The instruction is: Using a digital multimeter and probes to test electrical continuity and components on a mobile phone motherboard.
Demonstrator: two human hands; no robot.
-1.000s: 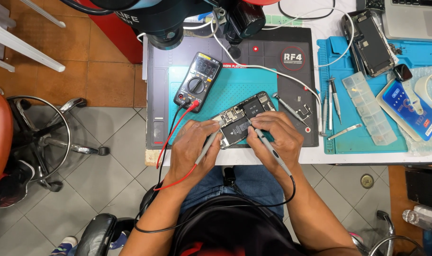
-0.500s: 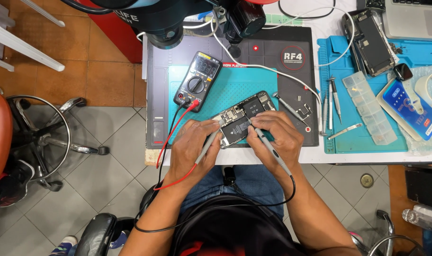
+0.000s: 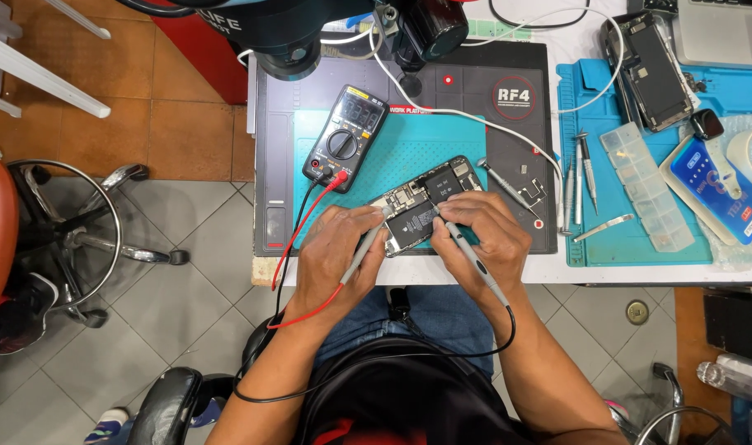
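Note:
An opened phone (image 3: 430,202) with its battery and circuit board bare lies on a teal mat (image 3: 392,148). My left hand (image 3: 339,255) holds a grey test probe (image 3: 361,251) with a red lead, its tip touching the phone's left side. My right hand (image 3: 487,239) holds a second grey probe (image 3: 473,259) with a black lead, its tip on the phone's middle. Both leads run up to a dark multimeter (image 3: 345,138) lying at the mat's upper left.
A microscope head (image 3: 285,33) hangs over the bench's far edge. Tweezers and screwdrivers (image 3: 586,173), a clear parts box (image 3: 644,185) and another opened phone (image 3: 652,70) lie on a blue mat at right. A chair base (image 3: 79,239) stands on the floor at left.

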